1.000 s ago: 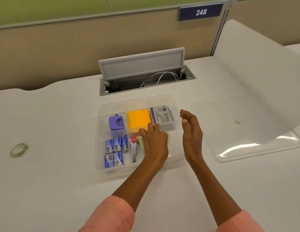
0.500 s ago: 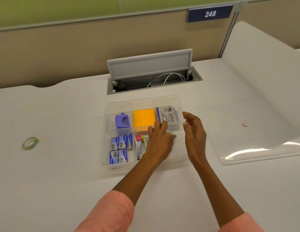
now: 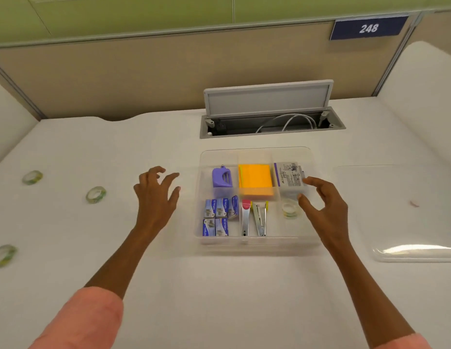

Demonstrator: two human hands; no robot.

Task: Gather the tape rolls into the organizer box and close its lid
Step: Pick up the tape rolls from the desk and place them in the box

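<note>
The clear organizer box point(image 3: 257, 244) stands open on the white table. One tape roll point(image 3: 289, 210) lies in its front right compartment. Three more tape rolls lie on the table to the left: the nearest tape roll point(image 3: 96, 194), a far left tape roll point(image 3: 32, 177) and a front left tape roll point(image 3: 3, 255) near the frame edge. My left hand point(image 3: 156, 197) hovers just left of the box, fingers spread, holding nothing. My right hand point(image 3: 322, 210) is over the box's right side beside the roll inside, fingers apart. The clear lid point(image 3: 415, 250) lies on the table to the right.
The box also holds a purple sharpener point(image 3: 221, 177), orange sticky notes point(image 3: 255, 180), a grey packet point(image 3: 289, 177), blue staple boxes point(image 3: 219, 217) and two staplers point(image 3: 253, 217). Behind it an open cable hatch point(image 3: 269, 122) is set into the table. A partition wall runs along the back.
My left hand has left the box and moved out to its left, leaving a tape roll in the front right compartment. The view has swung left, showing more rolls.
</note>
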